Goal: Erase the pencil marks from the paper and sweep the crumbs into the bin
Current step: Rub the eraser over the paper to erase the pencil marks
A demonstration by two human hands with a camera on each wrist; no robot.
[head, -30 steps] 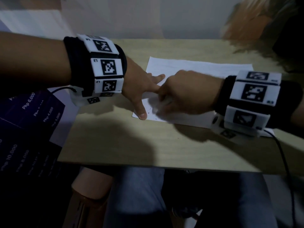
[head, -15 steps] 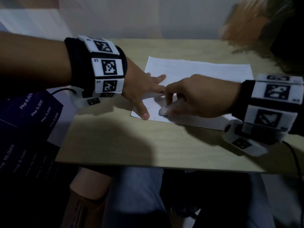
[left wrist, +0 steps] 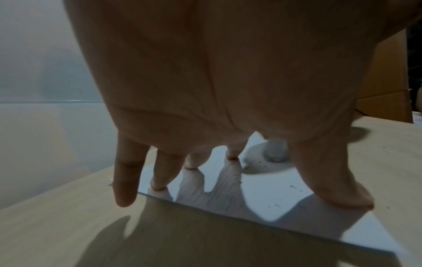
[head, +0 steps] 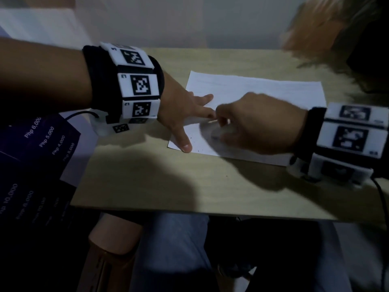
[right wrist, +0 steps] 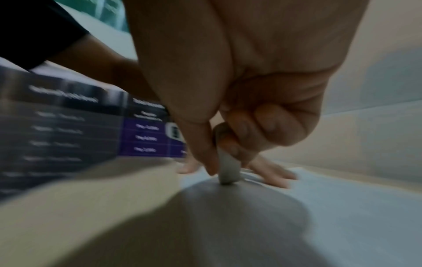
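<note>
A white sheet of paper (head: 263,91) lies on the wooden table (head: 189,186). My left hand (head: 189,114) presses its spread, straight fingers on the paper's near left corner. My right hand (head: 252,127) pinches a white eraser (right wrist: 227,169) between thumb and fingers, its tip down on the paper just right of the left hand. The eraser (left wrist: 276,150) also shows past the left fingers. Small dark crumbs (left wrist: 294,187) lie scattered on the paper (left wrist: 262,198) near that corner. The bin is not in view.
A dark printed price sheet (head: 31,165) lies at the table's left edge. A brown cardboard box (left wrist: 383,81) stands at the back right. The table's near edge (head: 189,211) runs just above my knees. A cable (head: 381,197) trails from the right wristband.
The right hand with the eraser slid back and forth over the paper's near left part, first right, then left again. The left hand stayed pressed on the corner.
</note>
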